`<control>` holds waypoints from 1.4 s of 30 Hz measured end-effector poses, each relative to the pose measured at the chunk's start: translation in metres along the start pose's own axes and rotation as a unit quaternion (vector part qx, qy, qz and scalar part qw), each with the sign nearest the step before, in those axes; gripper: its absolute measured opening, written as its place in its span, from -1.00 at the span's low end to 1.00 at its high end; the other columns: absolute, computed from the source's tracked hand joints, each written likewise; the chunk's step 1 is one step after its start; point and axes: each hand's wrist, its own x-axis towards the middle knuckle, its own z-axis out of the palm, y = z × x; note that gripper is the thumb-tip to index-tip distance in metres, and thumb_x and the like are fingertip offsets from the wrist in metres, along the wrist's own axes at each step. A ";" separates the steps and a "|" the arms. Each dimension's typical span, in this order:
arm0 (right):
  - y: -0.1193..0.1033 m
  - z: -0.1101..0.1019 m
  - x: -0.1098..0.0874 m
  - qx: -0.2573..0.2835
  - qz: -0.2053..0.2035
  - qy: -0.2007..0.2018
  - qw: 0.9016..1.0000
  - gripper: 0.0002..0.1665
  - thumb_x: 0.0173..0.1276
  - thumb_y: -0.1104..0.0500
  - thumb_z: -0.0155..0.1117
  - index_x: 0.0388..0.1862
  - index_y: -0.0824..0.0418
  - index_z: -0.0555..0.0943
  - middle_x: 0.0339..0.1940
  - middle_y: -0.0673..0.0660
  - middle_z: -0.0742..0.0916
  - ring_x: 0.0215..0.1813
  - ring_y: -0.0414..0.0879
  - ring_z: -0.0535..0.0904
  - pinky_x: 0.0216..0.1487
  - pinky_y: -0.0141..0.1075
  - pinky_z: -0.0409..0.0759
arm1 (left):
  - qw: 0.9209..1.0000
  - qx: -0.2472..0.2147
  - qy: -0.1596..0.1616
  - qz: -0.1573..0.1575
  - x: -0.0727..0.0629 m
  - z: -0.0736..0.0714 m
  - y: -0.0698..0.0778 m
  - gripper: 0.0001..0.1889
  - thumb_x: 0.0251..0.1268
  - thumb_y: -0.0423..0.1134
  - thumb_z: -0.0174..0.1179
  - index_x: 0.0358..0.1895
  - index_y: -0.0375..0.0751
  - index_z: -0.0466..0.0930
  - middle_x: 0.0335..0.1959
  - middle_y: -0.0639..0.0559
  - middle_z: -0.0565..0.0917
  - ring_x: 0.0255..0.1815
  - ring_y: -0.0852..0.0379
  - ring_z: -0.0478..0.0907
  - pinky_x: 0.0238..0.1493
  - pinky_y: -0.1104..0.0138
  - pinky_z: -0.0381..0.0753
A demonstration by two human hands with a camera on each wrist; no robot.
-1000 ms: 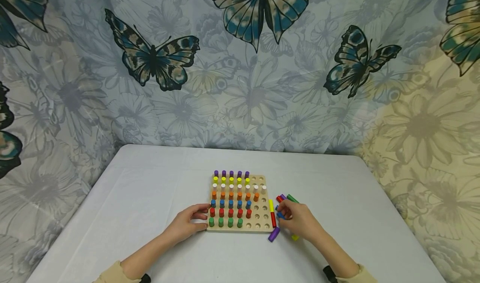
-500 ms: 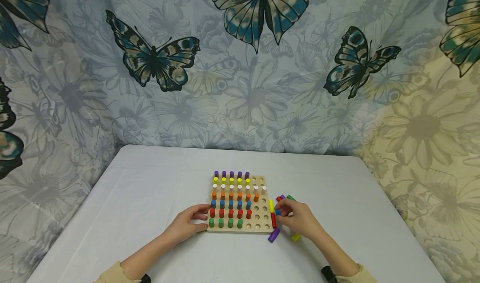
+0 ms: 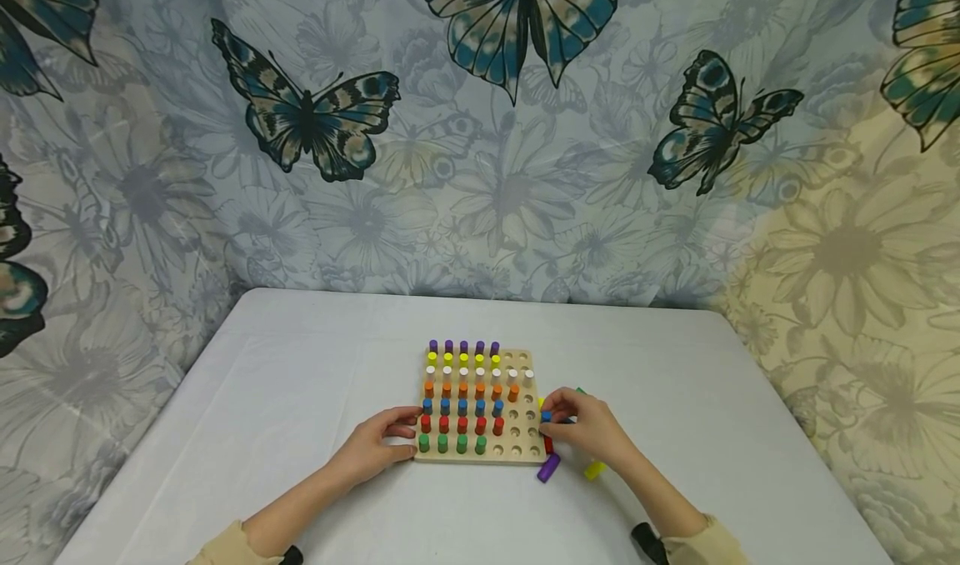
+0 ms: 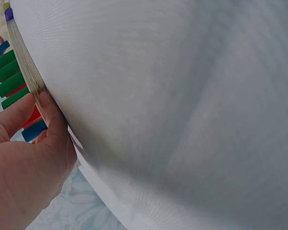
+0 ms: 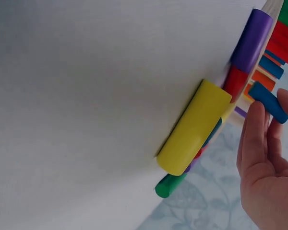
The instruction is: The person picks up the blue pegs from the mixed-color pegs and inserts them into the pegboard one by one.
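Note:
A wooden pegboard [image 3: 480, 462] carries rows of upright pegs in purple, yellow, white, orange, blue, red and green, with bare holes toward its right side. My left hand [image 3: 371, 448] holds the board's left edge near the front corner; in the left wrist view its thumb and a finger [image 4: 52, 112] meet around that edge. Between thumb and fingertips, my right hand [image 3: 592, 432] pinches a blue peg [image 5: 268, 101], raised and tilted beside the board's right edge. A second blue piece shows partly behind the right hand.
Loose pegs lie right of the board: a purple peg [image 3: 548, 468] by the front corner, a yellow peg [image 5: 194, 127], a red peg [image 5: 235, 84] along the edge and a green peg [image 5: 170, 186]. A white cloth [image 3: 337, 340] covers the table, and a butterfly-print curtain [image 3: 480, 215] hangs behind.
My right hand has lifted the blue peg and shifted slightly left toward the board's right edge, now covering part of the loose yellow and red pegs. The left hand stays where it was.

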 end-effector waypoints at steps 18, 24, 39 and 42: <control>-0.012 0.016 0.016 0.041 0.000 -0.017 0.999 -0.76 0.16 0.25 0.47 -0.22 0.19 0.60 -0.30 0.01 0.67 -0.21 -0.11 0.56 -0.18 -0.34 0.55 | 1.000 0.001 0.001 -0.005 0.000 0.000 0.001 -0.40 0.12 -0.36 0.39 0.28 -0.25 0.47 0.10 -0.05 0.58 0.01 0.06 0.57 0.01 0.21 0.54; -0.012 0.019 0.019 0.038 -0.007 -0.015 0.999 -0.75 0.15 0.26 0.47 -0.23 0.19 0.60 -0.25 -0.02 0.69 -0.17 -0.10 0.58 -0.15 -0.28 0.56 | 1.000 0.004 0.000 -0.002 0.000 0.000 0.000 -0.40 0.12 -0.36 0.39 0.28 -0.25 0.47 0.10 -0.05 0.58 0.01 0.06 0.57 -0.01 0.26 0.54; -0.016 0.026 0.025 0.028 0.010 -0.005 1.000 -0.75 0.14 0.33 0.44 -0.23 0.14 0.59 -0.27 0.00 0.69 -0.17 -0.09 0.56 -0.12 -0.22 0.59 | 1.000 0.008 0.001 0.002 0.001 0.000 0.001 -0.41 0.11 -0.38 0.39 0.27 -0.26 0.48 0.08 -0.05 0.59 0.00 0.06 0.58 -0.04 0.31 0.54; -0.016 0.027 0.025 0.025 0.011 -0.005 1.000 -0.76 0.15 0.32 0.44 -0.23 0.14 0.60 -0.27 -0.02 0.69 -0.17 -0.11 0.57 -0.12 -0.23 0.59 | 1.000 0.009 0.003 0.000 0.001 0.000 0.001 -0.41 0.10 -0.38 0.39 0.27 -0.26 0.48 0.08 -0.05 0.59 0.00 0.06 0.58 -0.04 0.31 0.55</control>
